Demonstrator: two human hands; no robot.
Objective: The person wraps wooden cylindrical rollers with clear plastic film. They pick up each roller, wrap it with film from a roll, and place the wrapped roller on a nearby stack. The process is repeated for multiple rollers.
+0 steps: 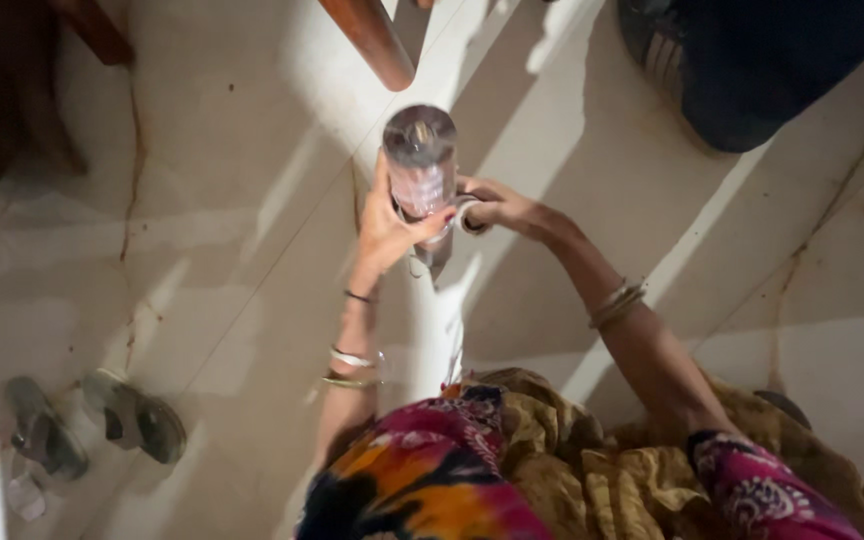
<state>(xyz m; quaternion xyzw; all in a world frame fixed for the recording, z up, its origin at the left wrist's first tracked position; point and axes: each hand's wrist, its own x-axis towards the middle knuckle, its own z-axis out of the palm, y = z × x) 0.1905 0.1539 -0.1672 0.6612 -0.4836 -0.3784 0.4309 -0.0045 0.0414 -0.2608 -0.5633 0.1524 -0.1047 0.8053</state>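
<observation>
I hold a clear plastic bottle (pixel 420 160) out in front of me, seen end-on above the floor. My left hand (pixel 384 228) wraps around the bottle's side, thumb across its lower part. My right hand (pixel 497 208) is closed near the bottle's lower end, pinching a small white ring-like piece (pixel 467 217) beside it. Both wrists wear bangles. The bottle's far end is hidden behind its body.
Pale tiled floor (pixel 212 270) with sun streaks. A pair of sandals (pixel 92 425) lies at lower left. A wooden leg (pixel 370 40) stands at top centre, dark wooden furniture (pixel 2 90) at top left, and a dark bag (pixel 752 60) at top right.
</observation>
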